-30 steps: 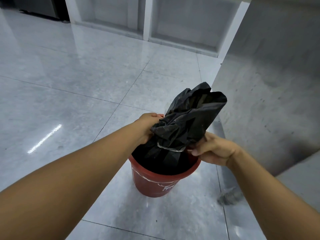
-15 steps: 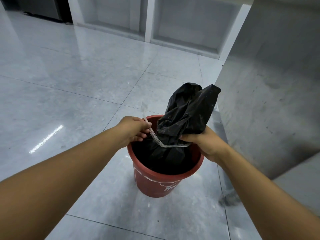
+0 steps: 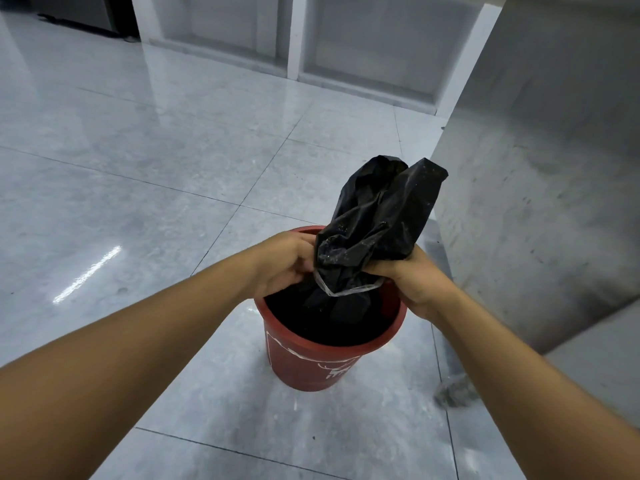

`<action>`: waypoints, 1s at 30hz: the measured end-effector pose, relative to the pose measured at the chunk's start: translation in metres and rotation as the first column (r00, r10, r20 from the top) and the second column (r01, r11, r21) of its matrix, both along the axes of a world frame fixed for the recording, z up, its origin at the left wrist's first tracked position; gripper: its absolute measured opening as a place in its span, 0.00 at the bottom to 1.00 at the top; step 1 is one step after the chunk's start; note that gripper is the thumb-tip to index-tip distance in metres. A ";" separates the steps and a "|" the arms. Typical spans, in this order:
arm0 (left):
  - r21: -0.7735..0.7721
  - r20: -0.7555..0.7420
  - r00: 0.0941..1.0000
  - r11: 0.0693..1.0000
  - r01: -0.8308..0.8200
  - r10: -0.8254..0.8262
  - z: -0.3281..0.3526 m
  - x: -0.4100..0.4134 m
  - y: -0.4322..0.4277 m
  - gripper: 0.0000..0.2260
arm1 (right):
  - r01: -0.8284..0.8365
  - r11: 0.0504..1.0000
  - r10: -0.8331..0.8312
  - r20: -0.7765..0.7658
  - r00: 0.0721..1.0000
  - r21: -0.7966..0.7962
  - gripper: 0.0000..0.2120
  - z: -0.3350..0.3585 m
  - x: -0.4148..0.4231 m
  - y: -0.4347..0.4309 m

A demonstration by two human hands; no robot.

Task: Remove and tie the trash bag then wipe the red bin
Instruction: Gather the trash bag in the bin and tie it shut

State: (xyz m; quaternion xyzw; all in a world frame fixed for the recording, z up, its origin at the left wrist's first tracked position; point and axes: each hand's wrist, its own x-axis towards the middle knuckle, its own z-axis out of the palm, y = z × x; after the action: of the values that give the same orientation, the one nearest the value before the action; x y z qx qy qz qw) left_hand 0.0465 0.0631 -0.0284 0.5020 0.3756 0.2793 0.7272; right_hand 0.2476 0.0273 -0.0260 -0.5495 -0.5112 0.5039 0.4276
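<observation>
The black trash bag [image 3: 377, 220] sits in the red bin [image 3: 311, 362], its gathered top standing above the rim and leaning right. A thin white strip [image 3: 349, 291] loops round the bunched neck. Our right hand [image 3: 415, 282] grips that neck from the right, fingers curled round the plastic. Our left hand [image 3: 280, 265] closes on it from the left, fingers curled in where the strip ends. The bin stands on a glossy grey tiled floor [image 3: 138, 168], near a grey concrete wall [image 3: 536, 168] on the right.
</observation>
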 end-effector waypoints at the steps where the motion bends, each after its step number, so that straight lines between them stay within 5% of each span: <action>1: -0.008 0.027 0.993 0.993 0.116 -0.116 0.003 -0.003 -0.003 0.23 | 0.002 1.000 -0.002 -0.008 1.000 0.007 0.17 0.000 0.000 0.001; 4: 0.132 -0.132 0.932 0.926 0.353 -0.336 0.006 -0.004 -0.009 0.27 | -0.033 0.999 0.033 -0.012 0.999 0.029 0.18 0.001 0.002 0.002; 6: 0.253 -0.258 0.938 0.921 0.295 -0.229 0.003 0.003 -0.009 0.26 | -0.086 0.995 0.086 -0.003 0.996 0.046 0.17 0.001 0.002 0.003; 9: 0.366 -0.234 0.971 0.929 0.048 0.042 0.000 0.010 -0.006 0.20 | -0.122 0.993 0.122 -0.031 0.992 0.010 0.17 0.003 0.005 0.007; 16: 0.357 -0.204 0.974 0.934 -0.016 0.094 -0.006 0.008 -0.003 0.17 | -0.242 0.960 0.278 0.376 0.884 -0.140 0.24 0.020 0.038 0.017; 21: 0.345 -0.225 0.968 0.938 -0.026 0.109 -0.006 0.007 -0.003 0.18 | -0.261 0.949 0.316 0.485 0.815 -0.178 0.11 0.008 0.017 0.014; 26: 0.295 -0.212 0.970 0.954 -0.051 0.117 -0.008 -0.006 0.002 0.19 | -0.214 0.962 0.272 0.542 0.795 -0.168 0.13 0.011 0.016 0.023; 30: 0.262 -0.197 0.974 0.963 -0.056 0.110 -0.010 -0.008 0.004 0.17 | -0.193 0.967 0.254 0.643 0.722 -0.165 0.01 0.017 0.022 0.024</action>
State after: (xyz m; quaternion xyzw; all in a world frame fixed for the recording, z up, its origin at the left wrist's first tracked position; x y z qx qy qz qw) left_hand 0.0385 0.0672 -0.0386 0.6016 0.4320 0.3011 0.6007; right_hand 0.2701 0.0512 -0.0087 -0.6438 -0.6691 0.3471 0.1318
